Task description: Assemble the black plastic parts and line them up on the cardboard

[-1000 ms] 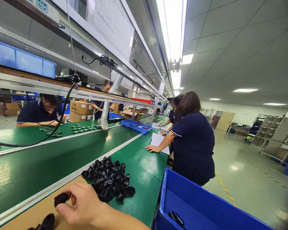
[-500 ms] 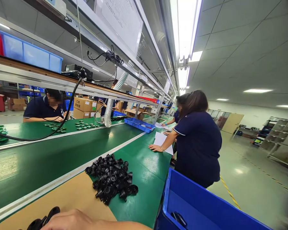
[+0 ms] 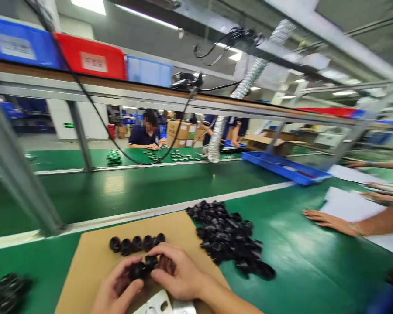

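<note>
Here we are pinching a small black plastic part (image 3: 140, 269) between both hands, low over the cardboard sheet (image 3: 94, 257) lying on the green bench. Our left hand (image 3: 116, 290) is curling its thumb and fingers narrowly around the part's left side, and our right hand (image 3: 177, 272) is closing its fingertips on the right side, so both are gripping the same piece; motion blur is keeping us from telling whether it is one part or two pressed together. Just beyond our fingers, a short row of black parts (image 3: 136, 243) is sitting side by side on the cardboard, close to the held piece but apart from it. Something pale and flat (image 3: 160, 305) is peeking out beneath our wrists at the bottom edge, too blurred to identify.

To the right, a loose heap of black parts (image 3: 227, 237) is spreading across the cardboard's edge and onto the green mat. A few more dark parts (image 3: 8, 290) are lying at the far left. Further right, another person's hand (image 3: 327, 221) is resting flat on the mat beside white paper sheets (image 3: 350, 207). A blue tray (image 3: 283, 168) is sitting past the belt's white stripe, and a seated worker (image 3: 147, 133) is leaning over the opposite side of the line.
</note>
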